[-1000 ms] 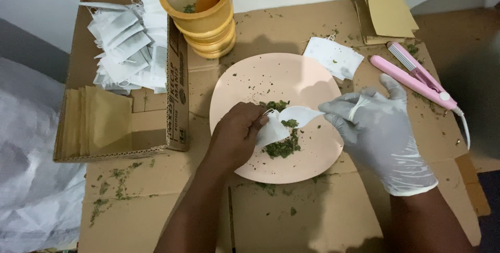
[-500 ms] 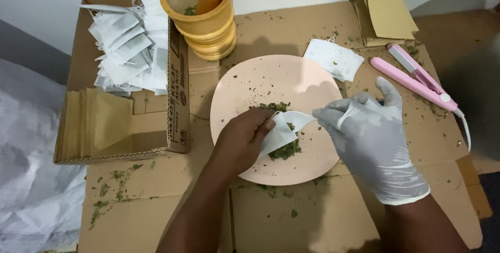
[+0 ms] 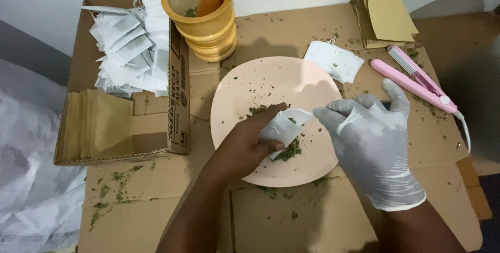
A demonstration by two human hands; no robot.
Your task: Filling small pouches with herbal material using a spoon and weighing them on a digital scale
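A shallow cardboard box (image 3: 177, 102) stands at the left, with black print along its side, holding a heap of white paper bags (image 3: 130, 50) and a stack of tan envelopes (image 3: 101, 123). Behind it stands a yellow mortar (image 3: 205, 21) with a pestle. The bare left hand (image 3: 245, 141) pinches a small white bag (image 3: 281, 128) over the green herbs (image 3: 289, 150) on the pink plate (image 3: 250, 81). The gloved right hand (image 3: 372, 133) grips the bag's other edge, fingers closed on it. A pink sealer (image 3: 416, 81) lies near the cardboard's right edge, below more tan envelopes (image 3: 388, 13).
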